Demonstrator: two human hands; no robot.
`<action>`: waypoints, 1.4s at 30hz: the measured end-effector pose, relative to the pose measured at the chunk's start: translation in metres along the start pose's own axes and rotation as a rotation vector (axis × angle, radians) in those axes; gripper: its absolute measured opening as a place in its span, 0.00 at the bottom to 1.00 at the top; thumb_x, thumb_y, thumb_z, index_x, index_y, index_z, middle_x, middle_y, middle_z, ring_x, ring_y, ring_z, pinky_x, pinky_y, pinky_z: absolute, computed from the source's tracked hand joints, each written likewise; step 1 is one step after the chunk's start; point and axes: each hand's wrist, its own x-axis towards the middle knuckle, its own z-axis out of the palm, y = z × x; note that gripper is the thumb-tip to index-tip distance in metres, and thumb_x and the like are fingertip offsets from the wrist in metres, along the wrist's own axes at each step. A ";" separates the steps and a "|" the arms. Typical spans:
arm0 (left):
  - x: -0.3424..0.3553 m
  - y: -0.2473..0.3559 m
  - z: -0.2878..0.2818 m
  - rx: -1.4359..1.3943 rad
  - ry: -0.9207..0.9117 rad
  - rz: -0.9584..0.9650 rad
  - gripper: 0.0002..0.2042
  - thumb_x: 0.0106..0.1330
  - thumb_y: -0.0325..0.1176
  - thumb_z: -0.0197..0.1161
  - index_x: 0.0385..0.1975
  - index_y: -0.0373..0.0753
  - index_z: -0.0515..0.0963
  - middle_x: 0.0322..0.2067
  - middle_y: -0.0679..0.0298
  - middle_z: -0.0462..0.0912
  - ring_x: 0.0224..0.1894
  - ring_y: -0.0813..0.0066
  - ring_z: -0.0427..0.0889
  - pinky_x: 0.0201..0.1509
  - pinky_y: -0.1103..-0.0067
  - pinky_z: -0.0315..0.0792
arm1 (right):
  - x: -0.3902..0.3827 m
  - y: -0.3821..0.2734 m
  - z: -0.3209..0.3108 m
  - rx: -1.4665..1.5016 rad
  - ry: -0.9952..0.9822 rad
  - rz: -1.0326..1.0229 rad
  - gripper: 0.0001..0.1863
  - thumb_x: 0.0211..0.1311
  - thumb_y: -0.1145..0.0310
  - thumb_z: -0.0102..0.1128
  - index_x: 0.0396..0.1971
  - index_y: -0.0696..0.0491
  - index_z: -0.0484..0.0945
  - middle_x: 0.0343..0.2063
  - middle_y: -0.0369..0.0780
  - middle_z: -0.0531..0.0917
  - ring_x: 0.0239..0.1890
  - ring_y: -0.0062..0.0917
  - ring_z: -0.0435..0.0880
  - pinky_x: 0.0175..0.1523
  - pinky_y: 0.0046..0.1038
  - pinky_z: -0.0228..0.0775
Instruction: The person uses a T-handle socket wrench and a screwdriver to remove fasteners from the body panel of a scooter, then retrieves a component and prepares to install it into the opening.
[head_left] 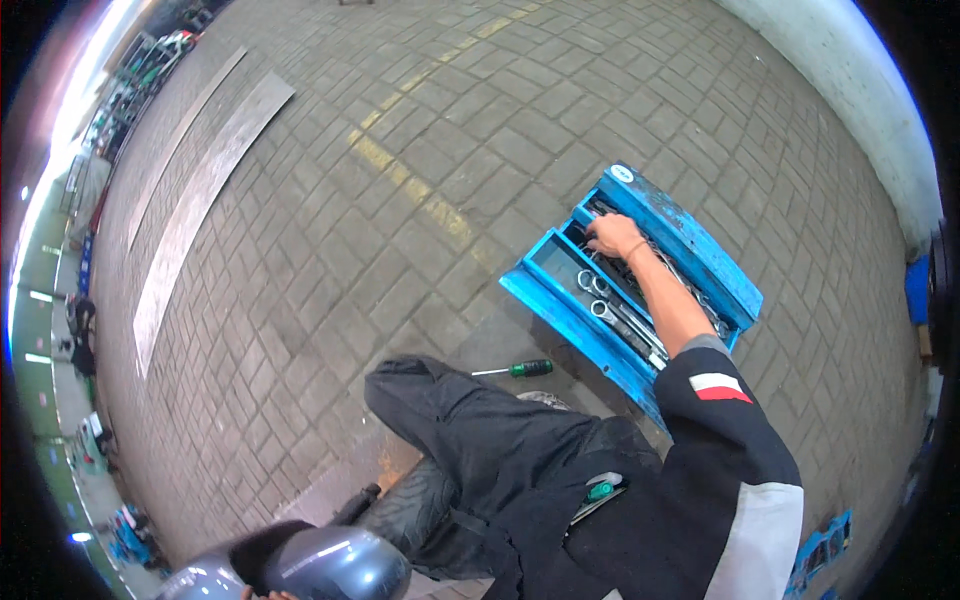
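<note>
My right hand [615, 236] reaches into an open blue metal toolbox [560, 318] on the brick paving, fingers curled down among the tools at its far end. Several chrome wrenches [612, 312] lie in the tray beside my forearm. Whether the fingers grip a tool is hidden. A green-handled screwdriver [528, 368] lies on the ground left of the box, near my knee. A second green-handled tool [600, 490] sticks out of my trouser pocket. Only a sliver of fingers, perhaps my left hand [266, 595], shows at the lower edge on a grey scooter fender [330, 565].
A black tyre [410, 505] sits under my leg by the fender. Long metal strips [200, 200] lie on the paving at the left. A faded yellow line [410, 185] crosses the bricks. A white wall [860, 90] runs along the right, and shop clutter lines the far left.
</note>
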 end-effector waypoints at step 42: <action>0.008 -0.050 0.100 0.265 -0.261 -0.191 0.08 0.78 0.30 0.56 0.37 0.32 0.76 0.17 0.70 0.62 0.17 0.80 0.58 0.21 0.78 0.53 | 0.098 -0.006 0.122 0.031 -0.170 -0.461 0.18 0.68 0.57 0.54 0.39 0.53 0.89 0.42 0.50 0.90 0.45 0.47 0.91 0.50 0.47 0.83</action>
